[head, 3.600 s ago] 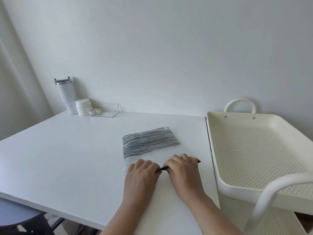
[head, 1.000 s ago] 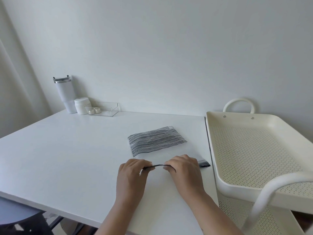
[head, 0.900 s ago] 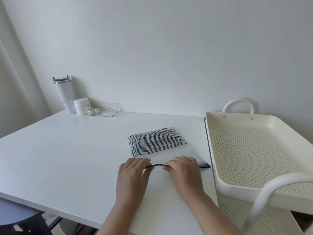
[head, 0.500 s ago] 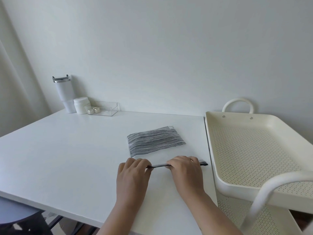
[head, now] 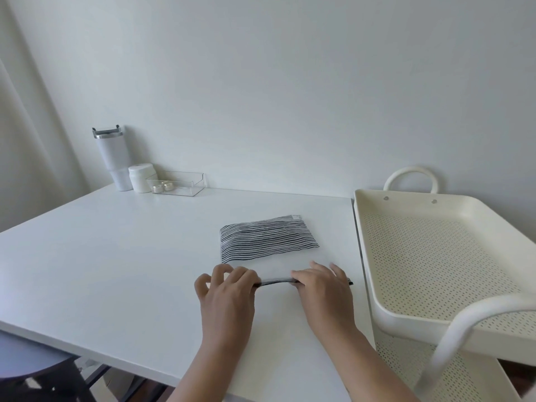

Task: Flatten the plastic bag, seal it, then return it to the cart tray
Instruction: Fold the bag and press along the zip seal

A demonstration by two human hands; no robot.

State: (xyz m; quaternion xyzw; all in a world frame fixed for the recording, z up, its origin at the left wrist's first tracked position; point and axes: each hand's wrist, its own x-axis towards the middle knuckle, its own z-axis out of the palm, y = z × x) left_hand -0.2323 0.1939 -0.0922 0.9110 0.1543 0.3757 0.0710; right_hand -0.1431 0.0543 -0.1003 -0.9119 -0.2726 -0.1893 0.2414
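Note:
A clear plastic bag (head: pixel 282 264) lies flat on the white table (head: pixel 121 256), with a black-and-white striped cloth (head: pixel 265 237) inside its far half. Its dark zip strip (head: pixel 275 282) runs along the near edge. My left hand (head: pixel 227 291) pinches the strip's left end, fingers partly spread. My right hand (head: pixel 323 288) presses on the strip's right part, hiding most of it; only the tip shows past the fingers. The cream perforated cart tray (head: pixel 374 256) stands just right of the table and holds nothing.
A white tumbler (head: pixel 111 158), a small white jar (head: pixel 141 177) and a clear acrylic box (head: pixel 177 183) stand at the table's back left by the wall. The cart's white handle (head: pixel 475 323) curves in the near right, over a lower shelf. A dark stool (head: pixel 32 372) sits below left.
My right hand has slid right along the zip strip, covering the end that stuck out before. My left hand's fingers have spread a little. The bag has barely shifted.

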